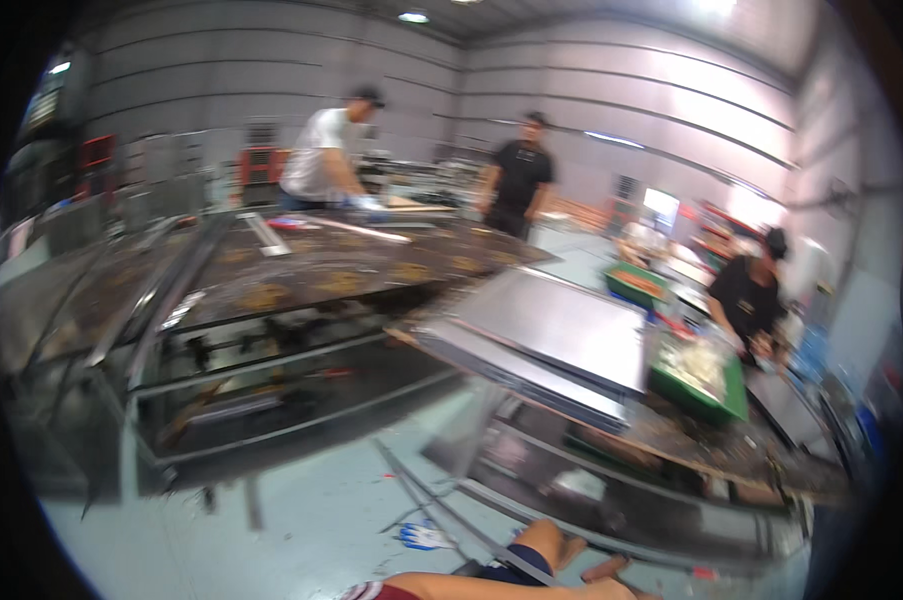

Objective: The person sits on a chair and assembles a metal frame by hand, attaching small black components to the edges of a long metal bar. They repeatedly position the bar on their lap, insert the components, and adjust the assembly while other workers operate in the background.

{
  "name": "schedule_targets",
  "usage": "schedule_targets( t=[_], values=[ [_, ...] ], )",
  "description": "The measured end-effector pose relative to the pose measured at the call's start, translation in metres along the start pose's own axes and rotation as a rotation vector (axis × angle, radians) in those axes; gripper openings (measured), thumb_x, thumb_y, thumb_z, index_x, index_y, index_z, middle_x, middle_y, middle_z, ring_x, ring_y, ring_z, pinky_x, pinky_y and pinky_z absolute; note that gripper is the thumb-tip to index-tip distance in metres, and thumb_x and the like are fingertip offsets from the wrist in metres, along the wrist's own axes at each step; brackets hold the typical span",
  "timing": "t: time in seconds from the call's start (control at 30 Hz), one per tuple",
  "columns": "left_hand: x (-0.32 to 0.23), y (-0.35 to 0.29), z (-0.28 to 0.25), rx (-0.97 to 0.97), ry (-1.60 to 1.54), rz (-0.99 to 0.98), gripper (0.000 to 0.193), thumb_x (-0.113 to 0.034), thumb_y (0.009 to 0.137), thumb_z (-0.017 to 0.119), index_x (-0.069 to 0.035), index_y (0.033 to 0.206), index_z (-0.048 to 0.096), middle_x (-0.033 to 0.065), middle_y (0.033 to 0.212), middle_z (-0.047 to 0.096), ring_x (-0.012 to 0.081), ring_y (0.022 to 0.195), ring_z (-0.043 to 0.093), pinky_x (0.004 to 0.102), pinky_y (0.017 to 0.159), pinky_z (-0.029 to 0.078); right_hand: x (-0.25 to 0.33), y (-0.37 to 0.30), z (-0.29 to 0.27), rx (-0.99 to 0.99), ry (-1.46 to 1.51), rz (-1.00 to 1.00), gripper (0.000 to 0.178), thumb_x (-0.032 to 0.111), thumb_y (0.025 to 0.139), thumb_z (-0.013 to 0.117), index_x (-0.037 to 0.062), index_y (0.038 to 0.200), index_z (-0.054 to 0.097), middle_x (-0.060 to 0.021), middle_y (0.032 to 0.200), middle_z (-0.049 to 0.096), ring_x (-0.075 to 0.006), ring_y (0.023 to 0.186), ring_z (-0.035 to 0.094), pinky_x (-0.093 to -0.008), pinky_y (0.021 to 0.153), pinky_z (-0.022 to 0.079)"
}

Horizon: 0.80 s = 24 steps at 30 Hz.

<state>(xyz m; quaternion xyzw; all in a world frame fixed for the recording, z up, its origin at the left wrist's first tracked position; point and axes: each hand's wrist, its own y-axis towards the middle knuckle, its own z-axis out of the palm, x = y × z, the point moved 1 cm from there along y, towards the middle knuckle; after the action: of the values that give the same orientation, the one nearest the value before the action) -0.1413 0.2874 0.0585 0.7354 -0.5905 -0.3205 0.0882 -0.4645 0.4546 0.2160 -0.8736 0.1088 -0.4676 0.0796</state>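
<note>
My hands are out of view, so I cannot tell their grip; only my bare leg (491, 578) shows at six o'clock. Nearest, at two o'clock from it, lies a flat grey metal sheet (556, 325) on a cluttered workbench (671, 430). At three o'clock stands a green plastic tray (736, 390); at ten o'clock a dark patterned table (311, 270).

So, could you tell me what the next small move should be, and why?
Probably bring the hands up toward the stack of grey metal sheets on the workbench: neither hand shows, the view is blurred, and that stack lies nearest ahead.
</note>
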Motion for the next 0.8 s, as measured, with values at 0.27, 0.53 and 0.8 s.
schedule_targets(
  t=[0.27,0.53,0.8],
  values=[
    [-0.022,0.007,-0.032,-0.046,-0.02,0.004,0.039,-0.042,0.078,0.083,-0.007,0.065,0.072,0.0051,0.058,0.053,0.0261,0.049,0.06,0.0377,0.045,0.049,0.013,0.019,0.004,0.245,0.133,-0.087,0.024,0.03,0.104,0.058,0.0075,0.097,0.057,0.0053,0.077,0.046,-0.0055,0.067,0.041,-0.0243,0.055,0.035],
    [-0.021,0.0,-0.036,0.063,0.053,-0.064,0.031,-0.031,0.065,0.089,-0.006,0.066,0.071,0.0045,0.061,0.05,0.0245,0.05,0.057,0.0371,0.047,0.047,-0.004,0.028,0.03,0.099,0.833,-0.062,0.023,0.03,0.106,0.055,0.0094,0.097,0.055,-0.004,0.082,0.062,-0.0058,0.065,0.047,-0.0208,0.052,0.037],
    [-0.035,-0.02,-0.021,-0.08,0.165,-0.007,0.033,-0.023,0.056,0.085,-0.01,0.057,0.055,0.0049,0.059,0.041,0.0231,0.047,0.051,0.0362,0.044,0.04,-0.025,0.016,0.042,0.057,1.216,-0.195,0.018,0.026,0.106,0.054,0.0108,0.098,0.05,0.0045,0.069,0.041,-0.0107,0.066,0.048,-0.0256,0.06,0.043]
  ],
)
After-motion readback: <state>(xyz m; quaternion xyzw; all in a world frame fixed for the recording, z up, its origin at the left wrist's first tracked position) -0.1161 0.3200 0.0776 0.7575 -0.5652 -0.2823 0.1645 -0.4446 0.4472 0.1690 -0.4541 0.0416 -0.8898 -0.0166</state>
